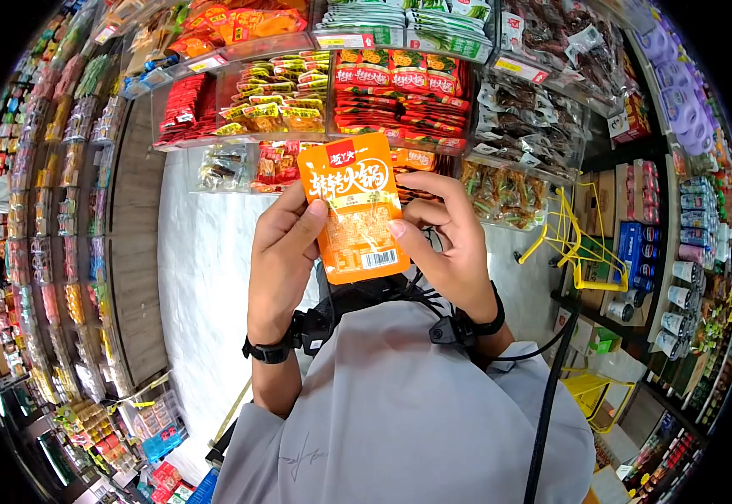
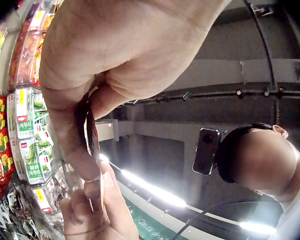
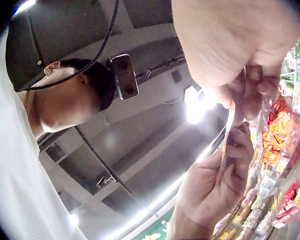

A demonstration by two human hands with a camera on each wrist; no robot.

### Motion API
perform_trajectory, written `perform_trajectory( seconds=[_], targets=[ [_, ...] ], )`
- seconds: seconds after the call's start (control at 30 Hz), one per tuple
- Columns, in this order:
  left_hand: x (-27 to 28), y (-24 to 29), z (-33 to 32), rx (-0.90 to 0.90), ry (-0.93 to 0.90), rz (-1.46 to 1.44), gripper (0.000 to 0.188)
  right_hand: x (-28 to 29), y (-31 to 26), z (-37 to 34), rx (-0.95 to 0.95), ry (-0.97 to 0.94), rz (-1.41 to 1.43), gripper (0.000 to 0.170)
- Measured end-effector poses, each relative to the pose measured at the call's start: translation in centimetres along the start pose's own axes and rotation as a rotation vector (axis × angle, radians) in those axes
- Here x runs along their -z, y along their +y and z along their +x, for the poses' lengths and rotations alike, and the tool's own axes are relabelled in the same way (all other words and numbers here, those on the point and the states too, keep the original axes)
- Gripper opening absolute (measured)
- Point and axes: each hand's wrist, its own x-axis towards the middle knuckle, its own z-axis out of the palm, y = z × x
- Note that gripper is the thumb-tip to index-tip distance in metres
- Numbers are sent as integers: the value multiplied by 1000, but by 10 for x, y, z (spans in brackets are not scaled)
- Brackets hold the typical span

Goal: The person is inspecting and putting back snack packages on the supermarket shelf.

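Observation:
An orange snack packet [image 1: 354,227] with white lettering and a barcode at its lower right is held up in front of the chest, its printed face toward the head camera. My left hand [image 1: 284,252] pinches its left edge, thumb on the front and fingers behind. On the other side my right hand [image 1: 450,239] pinches the right edge, the thumb near the barcode and the index finger by the upper corner. Both wrist views show the packet nearly edge-on, as a thin strip [image 2: 92,135] between the fingers.
Beyond the hands, clear bins hold red packets [image 1: 400,84], yellow packets [image 1: 278,97] and dark vacuum packs [image 1: 526,126]. A yellow wire rack [image 1: 576,239] stands to the right. Stocked shelves [image 1: 68,210] line the left side. A black cable [image 1: 551,403] hangs by the right arm.

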Motion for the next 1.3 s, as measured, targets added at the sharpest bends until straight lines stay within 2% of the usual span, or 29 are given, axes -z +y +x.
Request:
perform_trajectory(
  seconds=[0.4,0.47,0.5,0.6,0.67,0.83,1.3],
  targets=[
    [-6,1,-2,-9,9,-57,34,1,3,0,8,13,-50,40],
    [1,-3,-2,-6,29,89,35,1,9,-1,17,25,-80,40],
    [-2,-2,-2,-9,16,87,35,2,7,-1,-22,6,-53,40],
    [-5,-3,-2,-6,12,-18,34,0,13,-1,35,46,-48,40],
    [-7,-3,-1,-11,18,-8,34,1,10,-2,-73,3,-24,40],
    [-4,-8,0,-16,13,26,34,2,9,-2,-65,30,-50,44],
    [2,-15,-1,-7,78,27,33,2,8,0,-119,-55,-65,46]
  ],
)
